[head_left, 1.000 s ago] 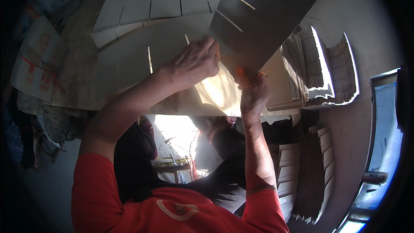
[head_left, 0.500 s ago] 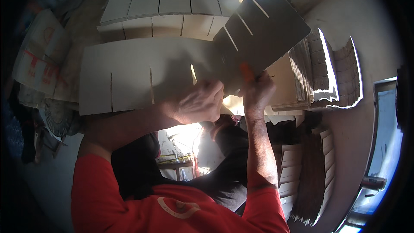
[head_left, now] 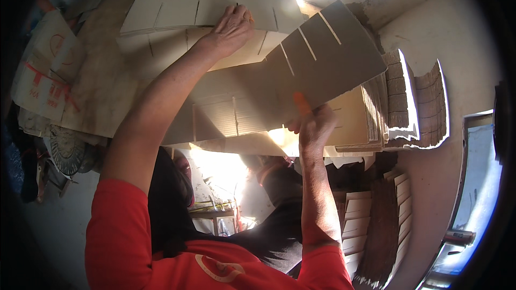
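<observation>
Two hands on slotted cardboard here. Left hand (head_left: 230, 28) is stretched far out and lies flat, fingers spread, on top of the pale sheet (head_left: 177, 8) at the top of a stack (head_left: 161, 48) of the same slotted sheets. No pinch that I can see, just the palm and fingers resting on it, fingertips near the far edge.

Right hand (head_left: 314, 128) is closer in and has its grip pinched on the lower edge of a grey slotted sheet (head_left: 328, 64), thumb side toward the camera. That sheet is tilted, its far corner pointing up and right, with three thin slots cut in from the upper edge. Something small and orange (head_left: 301, 103) sits right at the fingers, touching the sheet's lower edge; can't tell what it is.

Under the grey sheet there's a corrugated piece (head_left: 236, 115), lying flat on more cardboard. To the right, bundles (head_left: 400, 96) of cut sheets stand on edge against a pale wall (head_left: 446, 27). More bundles (head_left: 376, 220) sit lower right. On the far left is a flattened box (head_left: 43, 75) with red marks. Sleeves (head_left: 118, 231) are red on both arms.
</observation>
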Motion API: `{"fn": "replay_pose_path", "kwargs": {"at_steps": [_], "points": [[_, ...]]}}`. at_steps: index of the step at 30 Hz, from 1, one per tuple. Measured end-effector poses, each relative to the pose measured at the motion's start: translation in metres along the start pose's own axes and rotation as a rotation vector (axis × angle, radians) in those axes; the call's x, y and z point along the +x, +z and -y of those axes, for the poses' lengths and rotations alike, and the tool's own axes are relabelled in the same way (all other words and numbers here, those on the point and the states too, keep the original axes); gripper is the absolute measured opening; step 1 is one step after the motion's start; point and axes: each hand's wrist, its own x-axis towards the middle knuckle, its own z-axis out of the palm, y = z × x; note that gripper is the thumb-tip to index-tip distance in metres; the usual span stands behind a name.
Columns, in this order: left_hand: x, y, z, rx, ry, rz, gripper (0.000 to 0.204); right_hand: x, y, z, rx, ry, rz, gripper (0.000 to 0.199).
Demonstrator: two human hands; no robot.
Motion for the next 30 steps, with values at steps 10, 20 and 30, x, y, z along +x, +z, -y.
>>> {"fn": "replay_pose_path", "kwargs": {"at_steps": [10, 20, 30], "points": [[-0.006, -0.011, 0.0, -0.26, 0.205, -0.265, 0.006, 0.0, 0.001, 0.004, -0.014, -0.052, -0.01, 0.015], [-0.037, -0.062, -0.05, -0.223, 0.397, -0.285, 0.008, 0.002, 0.001, 0.003, -0.143, -0.074, -0.029, 0.027], [-0.082, -0.115, -0.096, -0.209, 0.444, -0.178, 0.034, 0.0, -0.007, 0.014, -0.247, -0.182, -0.028, 0.012]]}}
